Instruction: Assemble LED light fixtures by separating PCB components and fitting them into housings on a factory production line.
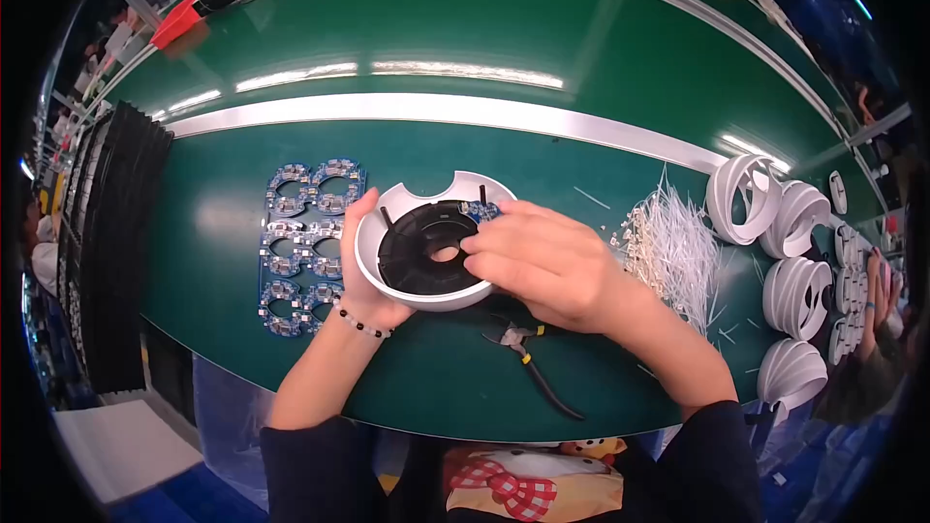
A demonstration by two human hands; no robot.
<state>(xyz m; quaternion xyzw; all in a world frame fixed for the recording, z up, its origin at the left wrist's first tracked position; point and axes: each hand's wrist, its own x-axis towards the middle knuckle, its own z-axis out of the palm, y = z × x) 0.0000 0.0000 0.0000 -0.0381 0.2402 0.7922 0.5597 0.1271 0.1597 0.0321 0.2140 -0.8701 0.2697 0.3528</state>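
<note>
A white round plastic housing (426,303) with a black disc-shaped insert (402,247) is tilted up over the green table. My left hand (363,281), with a beaded bracelet at its wrist, is wrapped round the housing's left side. Inside the far right of the rim sits a small blue circuit board (475,209). My right hand (547,261) is closed at that board, its fingertips reaching over the insert; the fingers partly cover the board. Two black posts rise from the insert. Diagonal cutters (533,363) with black handles lie on the table just below the housing.
Panels of blue circuit boards (300,247) lie left of my hands. A heap of white cable ties (673,247) is at the right, beside several white slatted shells (775,203). Black stacked trays (102,242) stand at the far left. A white ledge (417,108) crosses behind.
</note>
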